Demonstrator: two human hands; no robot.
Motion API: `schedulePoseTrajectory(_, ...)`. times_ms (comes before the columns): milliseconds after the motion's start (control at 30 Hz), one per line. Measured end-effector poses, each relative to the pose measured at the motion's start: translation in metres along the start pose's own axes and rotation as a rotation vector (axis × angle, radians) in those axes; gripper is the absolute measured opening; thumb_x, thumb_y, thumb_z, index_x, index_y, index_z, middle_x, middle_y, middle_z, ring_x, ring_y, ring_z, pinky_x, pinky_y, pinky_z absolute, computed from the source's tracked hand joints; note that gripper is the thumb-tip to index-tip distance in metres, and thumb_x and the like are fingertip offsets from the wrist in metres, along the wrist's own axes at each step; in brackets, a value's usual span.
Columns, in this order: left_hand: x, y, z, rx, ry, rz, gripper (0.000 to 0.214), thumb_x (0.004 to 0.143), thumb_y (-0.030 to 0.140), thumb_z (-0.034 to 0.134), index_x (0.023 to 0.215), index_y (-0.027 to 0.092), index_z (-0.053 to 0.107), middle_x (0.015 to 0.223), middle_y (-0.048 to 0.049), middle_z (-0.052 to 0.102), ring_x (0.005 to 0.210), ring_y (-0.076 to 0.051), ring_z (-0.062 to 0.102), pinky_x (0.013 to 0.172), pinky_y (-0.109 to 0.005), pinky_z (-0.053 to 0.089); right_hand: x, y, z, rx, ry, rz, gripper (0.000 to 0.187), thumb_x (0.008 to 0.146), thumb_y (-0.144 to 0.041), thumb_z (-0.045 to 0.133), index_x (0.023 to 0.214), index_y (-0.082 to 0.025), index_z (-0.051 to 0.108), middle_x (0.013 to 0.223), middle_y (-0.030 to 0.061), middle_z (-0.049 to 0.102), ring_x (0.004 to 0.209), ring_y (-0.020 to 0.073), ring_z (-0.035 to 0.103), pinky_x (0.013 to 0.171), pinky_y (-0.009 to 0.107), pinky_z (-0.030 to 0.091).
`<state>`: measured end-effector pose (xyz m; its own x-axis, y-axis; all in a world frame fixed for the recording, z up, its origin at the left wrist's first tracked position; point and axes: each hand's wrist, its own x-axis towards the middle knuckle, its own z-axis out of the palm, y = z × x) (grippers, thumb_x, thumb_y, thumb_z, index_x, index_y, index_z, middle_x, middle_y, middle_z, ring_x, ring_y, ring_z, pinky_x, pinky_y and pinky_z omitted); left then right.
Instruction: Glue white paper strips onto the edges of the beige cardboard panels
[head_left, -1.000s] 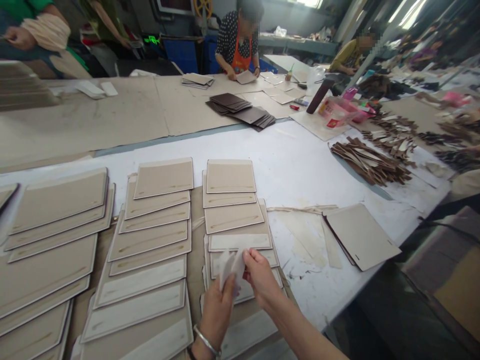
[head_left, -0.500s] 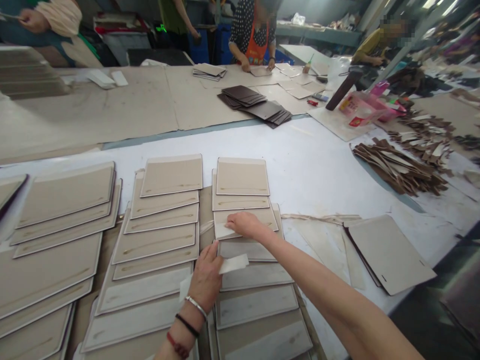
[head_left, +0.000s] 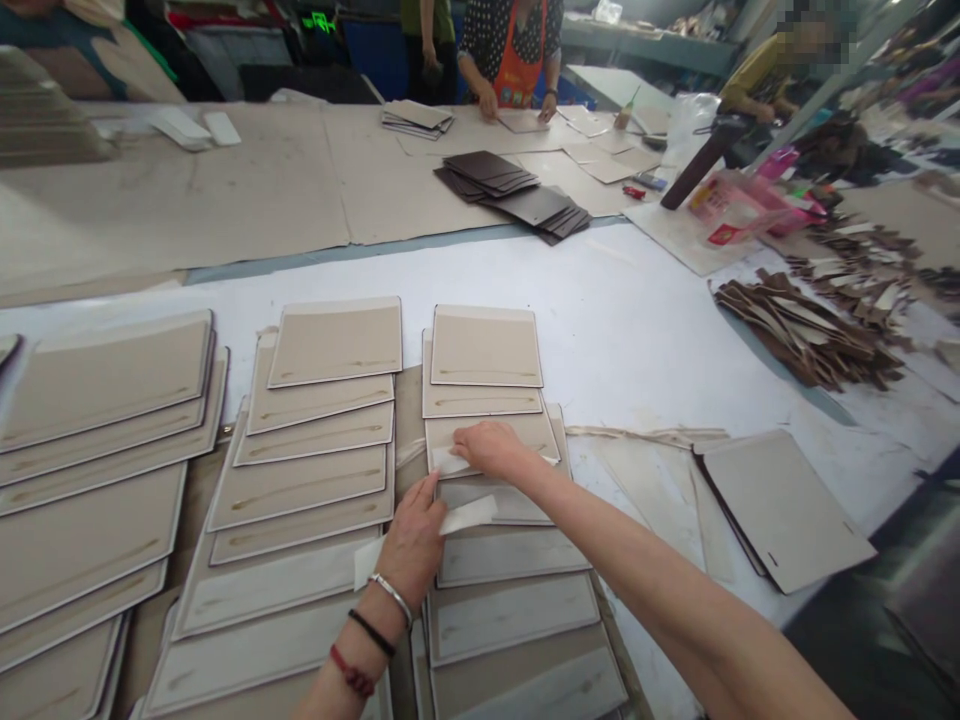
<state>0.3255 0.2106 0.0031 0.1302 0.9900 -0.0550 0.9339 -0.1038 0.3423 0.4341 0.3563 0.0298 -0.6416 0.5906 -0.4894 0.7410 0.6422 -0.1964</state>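
Overlapping beige cardboard panels lie in columns on the white table in front of me. My left hand rests on the gap between two columns and pinches a few white paper strips. My right hand reaches forward, fingers pressed down on a white strip on the third panel of the right-hand column. Lower panels in that column carry white strips along their exposed edges.
A separate stack of beige panels lies to the right near the table edge. Dark brown panels and brown offcuts sit farther back. A person in an orange apron and other people work at the far side.
My right hand went from holding strips near my left hand to reaching forward onto a panel. My left hand lowered to the panels with the strips. The view shifted slightly.
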Motion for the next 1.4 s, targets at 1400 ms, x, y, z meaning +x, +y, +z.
schedulePoseTrajectory(1400,0.004,-0.009,0.007,0.188,-0.059,0.066,0.031,0.069,-0.003,0.035,0.071,0.015,0.06,0.114,-0.0126,0.057,0.107,-0.021,0.052,0.093,-0.035,0.042,-0.068,0.089,0.016,0.198,0.169,0.435,0.028,0.077,-0.044,0.051,0.091,-0.022,0.06,0.099,0.0066,0.064,0.092,0.0209,0.058,0.073,0.031,0.041)
